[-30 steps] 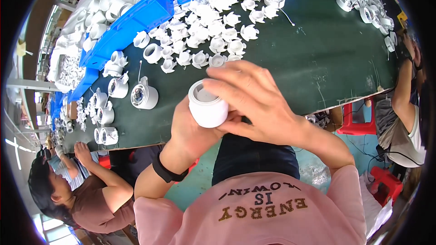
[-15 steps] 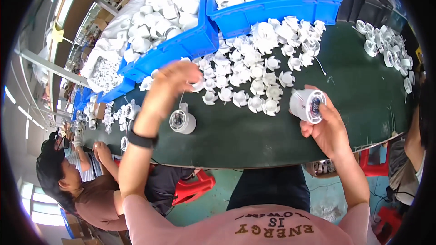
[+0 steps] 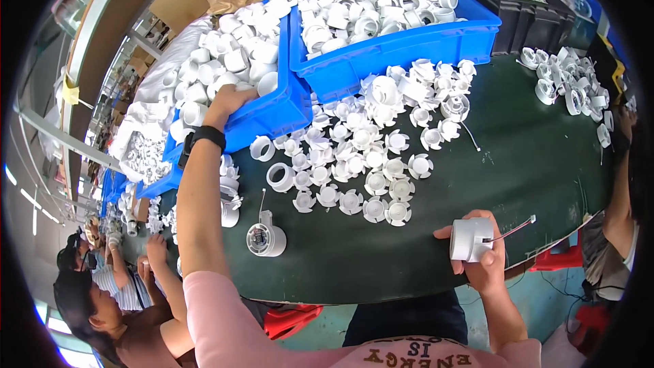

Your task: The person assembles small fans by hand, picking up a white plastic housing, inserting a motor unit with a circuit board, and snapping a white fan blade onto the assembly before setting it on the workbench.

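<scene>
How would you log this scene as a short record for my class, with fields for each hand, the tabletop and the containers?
Left hand: among white parts in a blue bin; grip unclear
Right hand: holding a white cylindrical housing, a thin wire sticking out rightward
Tabletop: dark green; petal-shaped pieces loosely heaped; one wired unit standing apart, left of them
Containers: that bin; a second bin to its right, also blue; a black crate farther right
</scene>
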A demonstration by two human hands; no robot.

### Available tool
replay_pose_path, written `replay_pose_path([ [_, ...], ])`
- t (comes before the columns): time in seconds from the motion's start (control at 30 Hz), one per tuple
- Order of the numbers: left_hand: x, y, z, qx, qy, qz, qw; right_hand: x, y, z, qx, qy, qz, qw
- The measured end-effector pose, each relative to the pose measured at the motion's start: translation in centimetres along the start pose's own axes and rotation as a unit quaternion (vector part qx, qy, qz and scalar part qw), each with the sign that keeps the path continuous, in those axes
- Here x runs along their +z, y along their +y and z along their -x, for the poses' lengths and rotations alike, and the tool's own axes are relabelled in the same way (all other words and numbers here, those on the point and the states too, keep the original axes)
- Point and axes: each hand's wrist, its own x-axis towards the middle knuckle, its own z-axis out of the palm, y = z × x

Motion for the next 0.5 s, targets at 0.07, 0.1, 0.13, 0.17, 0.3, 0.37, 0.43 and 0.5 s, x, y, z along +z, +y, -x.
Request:
replay_pose_path([
  [0.07,0.6,2.7,2.1,0.012,0.068,0.049,0.996,-0.1,-0.3,0.1,-0.006,0.027,0.000,1.000],
  [0.1,0.6,4.0,4.0,0.019,0.144,0.100,0.984,0.1,-0.4,0.2,-0.012,0.044,0.001,0.999],
  [0.13,1.0,4.7,5.6,0.117,0.206,0.073,0.969,0.5,0.2,0.0,-0.059,0.076,0.038,0.995],
  [0.17,1.4,5.1,7.5,0.211,0.266,0.045,0.940,0.2,0.1,-0.1,-0.053,0.080,0.038,0.995],
  [0.3,2.4,12.5,20.6,0.265,-0.012,0.265,0.927,0.6,-0.4,0.1,-0.014,0.037,0.098,0.994],
  [0.37,2.6,13.6,25.2,0.435,-0.010,0.087,0.896,2.0,-1.2,0.3,-0.003,-0.005,0.099,0.995],
  [0.43,3.9,14.5,29.2,0.410,-0.119,0.169,0.888,3.9,-1.9,0.6,-0.006,-0.036,0.088,0.995],
  [0.5,5.9,15.0,32.2,0.243,-0.258,0.356,0.865,4.6,-2.2,0.6,-0.006,-0.069,0.075,0.995],
])
